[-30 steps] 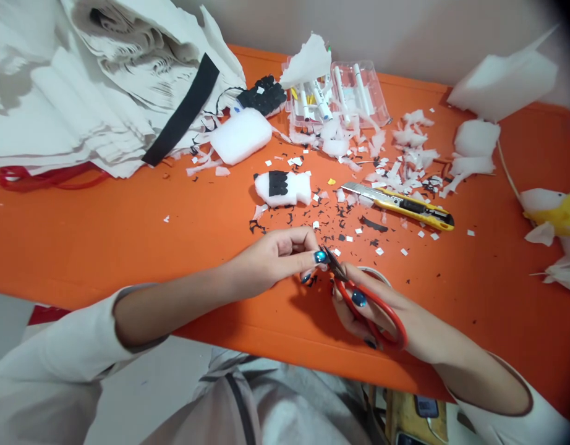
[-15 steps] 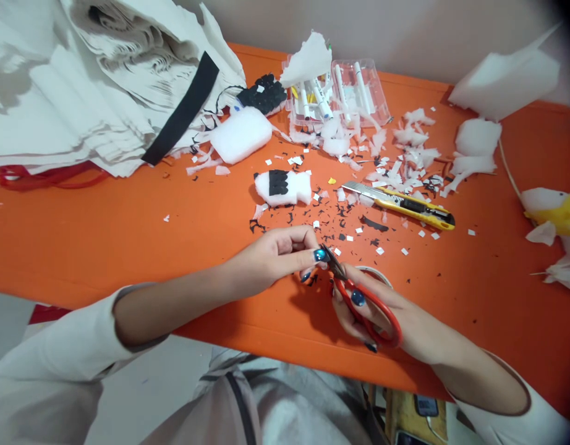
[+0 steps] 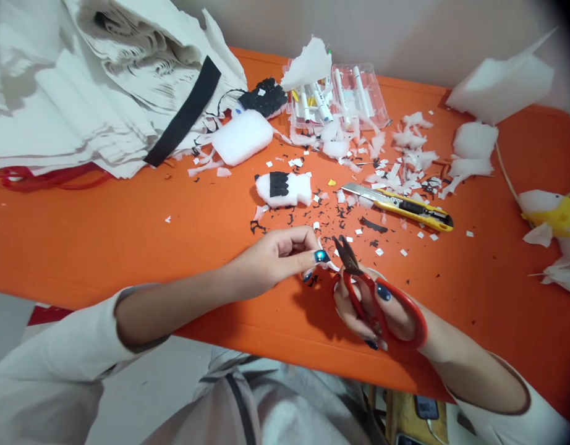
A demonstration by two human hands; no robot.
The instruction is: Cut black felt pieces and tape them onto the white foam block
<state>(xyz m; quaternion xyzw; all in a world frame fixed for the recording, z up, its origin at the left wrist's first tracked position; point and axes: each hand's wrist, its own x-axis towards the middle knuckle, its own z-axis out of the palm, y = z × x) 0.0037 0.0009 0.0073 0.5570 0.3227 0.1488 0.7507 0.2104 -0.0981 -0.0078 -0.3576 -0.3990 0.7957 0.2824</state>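
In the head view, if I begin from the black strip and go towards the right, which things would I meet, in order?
Black strip → left hand → red-handled scissors → yellow-and-white figure at the right edge.

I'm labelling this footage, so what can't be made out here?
- Head view: most of the small piece in the left hand, hidden by its fingers.
- Head view: text on the phone, too small and blurred.
- Head view: the rest of the yellow-and-white toy, cut off by the right edge.
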